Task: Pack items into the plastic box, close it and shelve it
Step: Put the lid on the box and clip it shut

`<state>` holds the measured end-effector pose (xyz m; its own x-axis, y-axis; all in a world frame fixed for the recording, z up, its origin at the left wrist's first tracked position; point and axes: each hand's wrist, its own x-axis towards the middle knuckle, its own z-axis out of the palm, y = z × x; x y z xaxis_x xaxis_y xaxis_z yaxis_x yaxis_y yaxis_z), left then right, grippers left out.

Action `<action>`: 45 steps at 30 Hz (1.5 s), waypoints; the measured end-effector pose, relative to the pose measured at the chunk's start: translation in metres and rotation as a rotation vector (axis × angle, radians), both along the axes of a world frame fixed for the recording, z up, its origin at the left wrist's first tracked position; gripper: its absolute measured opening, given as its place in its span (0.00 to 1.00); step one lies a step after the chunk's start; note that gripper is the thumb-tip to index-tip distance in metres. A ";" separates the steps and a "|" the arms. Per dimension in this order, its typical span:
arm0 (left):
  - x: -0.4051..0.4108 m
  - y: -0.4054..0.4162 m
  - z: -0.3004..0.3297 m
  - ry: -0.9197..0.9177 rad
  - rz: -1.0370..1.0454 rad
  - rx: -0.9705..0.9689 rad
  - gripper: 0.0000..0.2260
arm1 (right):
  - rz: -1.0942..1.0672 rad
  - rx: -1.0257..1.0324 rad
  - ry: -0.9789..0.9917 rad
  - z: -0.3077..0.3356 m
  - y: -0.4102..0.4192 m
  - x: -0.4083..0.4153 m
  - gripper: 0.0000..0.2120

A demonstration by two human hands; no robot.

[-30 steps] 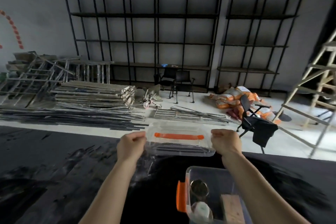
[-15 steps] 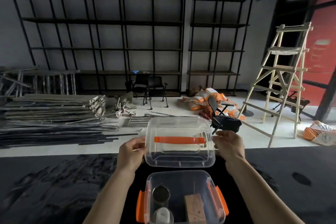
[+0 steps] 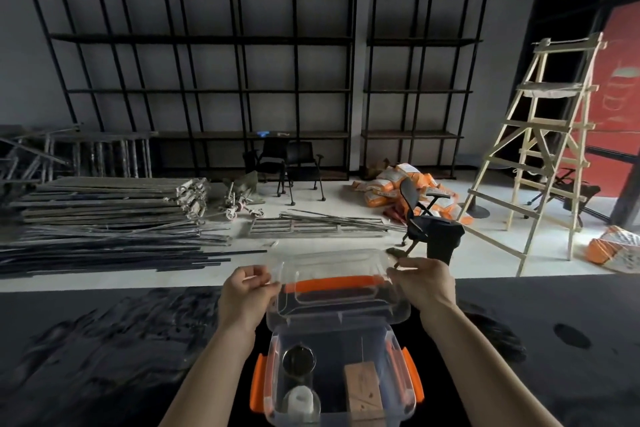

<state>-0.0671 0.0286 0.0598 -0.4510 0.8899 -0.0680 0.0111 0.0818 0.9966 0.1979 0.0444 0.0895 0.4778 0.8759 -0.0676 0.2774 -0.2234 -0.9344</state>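
Observation:
A clear plastic box (image 3: 273, 388) with orange side latches stands open on the black table, low in the middle of the view. Inside it lie a round dark-lidded jar (image 3: 299, 360), a small white piece (image 3: 300, 399) and a wooden block (image 3: 363, 390). Above the box's far edge I hold the clear lid (image 3: 332, 265) with its orange handle (image 3: 334, 282), tilted toward me. My left hand (image 3: 244, 293) pinches the lid's left edge. My right hand (image 3: 424, 282) grips its right edge.
The black table (image 3: 104, 357) ends just past the lid. Beyond it stand tall black shelf racks (image 3: 207, 80), stacked metal bars (image 3: 104, 211), black chairs (image 3: 294, 163), orange sacks (image 3: 391, 184) and a wooden ladder (image 3: 540, 156) at the right.
The lid has come down and toward the box and tilted over its far edge. Both hands stayed on the lid's ends. The view has steadied on the box.

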 end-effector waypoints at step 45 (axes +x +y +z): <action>-0.001 -0.009 -0.089 0.368 0.004 -0.197 0.19 | 0.299 -0.384 -0.047 -0.078 -0.004 0.012 0.21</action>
